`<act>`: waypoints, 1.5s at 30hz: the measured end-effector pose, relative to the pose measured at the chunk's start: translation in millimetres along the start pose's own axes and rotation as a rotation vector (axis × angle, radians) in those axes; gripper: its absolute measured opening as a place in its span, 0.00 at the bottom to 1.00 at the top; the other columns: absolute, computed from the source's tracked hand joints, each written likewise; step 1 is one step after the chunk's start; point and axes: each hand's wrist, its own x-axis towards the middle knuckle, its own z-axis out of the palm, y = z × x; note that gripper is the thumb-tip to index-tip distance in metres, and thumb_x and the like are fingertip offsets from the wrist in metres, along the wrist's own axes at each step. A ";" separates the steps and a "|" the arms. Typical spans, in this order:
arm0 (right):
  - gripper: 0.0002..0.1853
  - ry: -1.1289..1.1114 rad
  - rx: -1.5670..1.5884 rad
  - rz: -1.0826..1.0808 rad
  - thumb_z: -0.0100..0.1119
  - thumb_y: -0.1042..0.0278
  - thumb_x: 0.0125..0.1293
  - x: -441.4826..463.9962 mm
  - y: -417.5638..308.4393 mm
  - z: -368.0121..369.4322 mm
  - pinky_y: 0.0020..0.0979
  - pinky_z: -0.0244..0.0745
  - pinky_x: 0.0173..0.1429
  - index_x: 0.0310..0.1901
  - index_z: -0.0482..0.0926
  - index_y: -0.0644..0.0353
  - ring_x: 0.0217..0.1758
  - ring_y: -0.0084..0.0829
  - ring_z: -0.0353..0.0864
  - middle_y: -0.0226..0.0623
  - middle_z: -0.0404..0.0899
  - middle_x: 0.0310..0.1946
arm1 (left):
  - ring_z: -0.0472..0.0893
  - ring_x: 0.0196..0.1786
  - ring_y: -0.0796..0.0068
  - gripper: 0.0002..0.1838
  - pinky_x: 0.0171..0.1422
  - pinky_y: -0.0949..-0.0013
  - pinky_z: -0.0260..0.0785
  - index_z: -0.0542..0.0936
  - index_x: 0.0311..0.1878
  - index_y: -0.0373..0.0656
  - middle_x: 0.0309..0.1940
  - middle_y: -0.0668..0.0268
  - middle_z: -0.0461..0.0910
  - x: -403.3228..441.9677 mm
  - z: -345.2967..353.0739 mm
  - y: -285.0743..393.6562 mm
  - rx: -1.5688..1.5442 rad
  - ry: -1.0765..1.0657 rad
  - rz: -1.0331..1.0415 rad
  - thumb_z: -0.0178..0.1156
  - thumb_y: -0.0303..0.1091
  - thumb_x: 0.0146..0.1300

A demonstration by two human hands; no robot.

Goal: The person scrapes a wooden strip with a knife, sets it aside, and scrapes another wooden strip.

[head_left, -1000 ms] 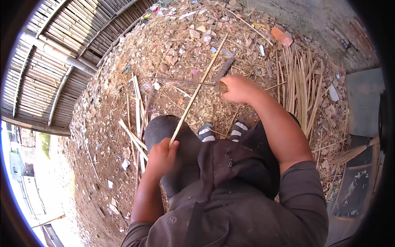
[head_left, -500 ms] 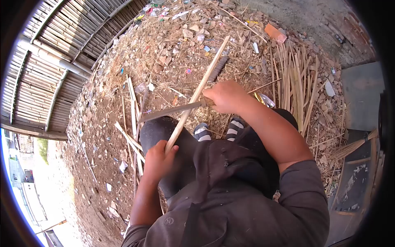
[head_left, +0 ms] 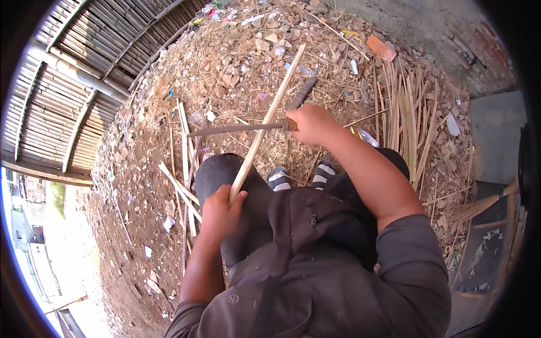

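Observation:
My left hand (head_left: 220,208) is closed round the lower end of a pale bamboo strip (head_left: 276,105), which slants up and away to the right in front of my knee. In my right hand (head_left: 310,124) is the handle of a long knife (head_left: 236,129), its fingers wrapped round it. The blade points left and lies across the strip at about its middle; whether it bites into the wood I cannot tell. Behind my right hand a dark ridged rod (head_left: 303,93) lies on the ground.
Many split bamboo strips (head_left: 410,115) lie in a pile on the right. A few pale strips (head_left: 185,141) rest left of my knee. An orange brick piece (head_left: 381,49) lies near the wall (head_left: 417,28). A bamboo fence (head_left: 73,73) stands at the left, with rubble and litter over the ground.
My right hand has moved the knife slightly up along the strip, and the blade now lies more level. The strip's far end has shifted a little left; my left hand keeps its hold.

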 end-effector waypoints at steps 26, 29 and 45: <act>0.08 -0.018 -0.050 -0.037 0.66 0.65 0.56 -8.8 5.3 -18.4 0.51 0.80 0.41 0.35 0.78 0.54 0.35 0.51 0.86 0.44 0.82 0.27 | 0.83 0.33 0.42 0.19 0.38 0.50 0.72 0.81 0.43 0.35 0.28 0.45 0.82 -2.5 -1.8 -0.4 -0.015 -0.002 0.030 0.67 0.46 0.69; 0.09 -0.047 -0.031 -0.045 0.67 0.64 0.55 -4.0 13.1 -9.2 0.51 0.80 0.42 0.36 0.80 0.53 0.38 0.51 0.86 0.44 0.83 0.29 | 0.83 0.33 0.44 0.19 0.37 0.51 0.73 0.81 0.42 0.35 0.28 0.46 0.82 -5.3 -1.8 0.5 -0.031 -0.008 0.036 0.67 0.46 0.69; 0.14 0.108 0.137 0.304 0.65 0.64 0.56 -0.2 58.7 -25.4 0.50 0.81 0.49 0.44 0.84 0.58 0.42 0.55 0.86 0.51 0.85 0.35 | 0.84 0.31 0.46 0.20 0.37 0.52 0.73 0.82 0.44 0.35 0.27 0.48 0.82 -5.9 -0.4 -4.3 0.013 0.008 0.044 0.68 0.46 0.68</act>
